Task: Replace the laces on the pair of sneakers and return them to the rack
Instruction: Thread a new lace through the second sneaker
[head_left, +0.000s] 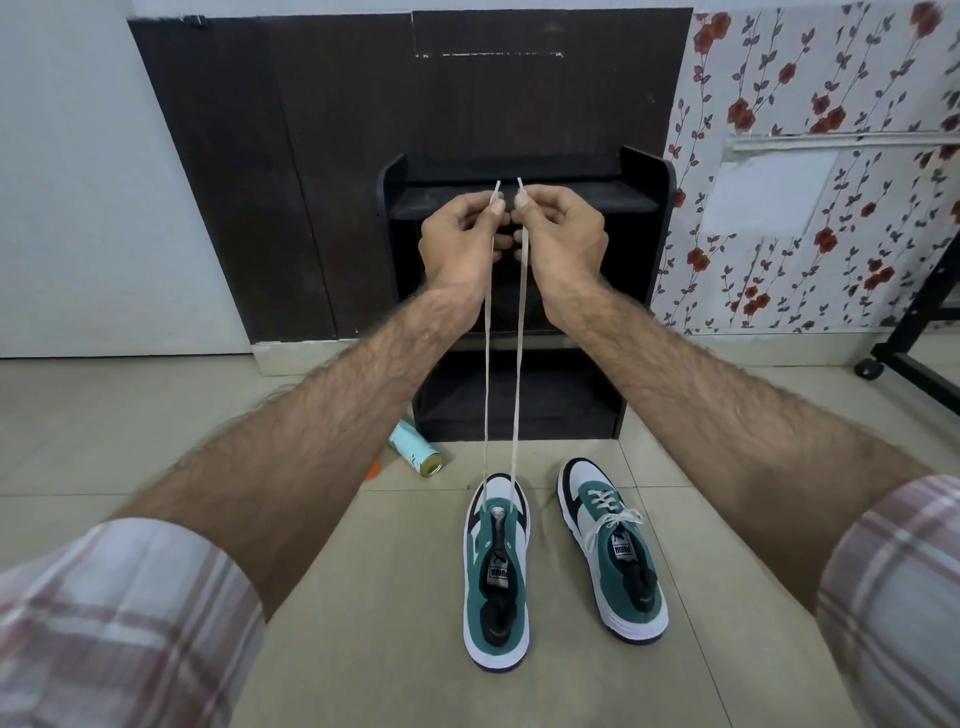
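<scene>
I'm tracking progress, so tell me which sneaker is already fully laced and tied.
The sneaker on the right: its white lace is crisscrossed and tied in a bow. The left sneaker has a lace only through its front eyelets, both ends held up by the hands.

A pale blue can is lying on its side on the tiled floor. Floral wallpaper is peeling at right, and a black wheeled frame is standing below it.

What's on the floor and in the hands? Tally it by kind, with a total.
Sneakers: 2 (left sneaker, right sneaker)
Loose lace held by both hands: 1
Cans: 1
Shoe racks: 1
Total: 5
</scene>
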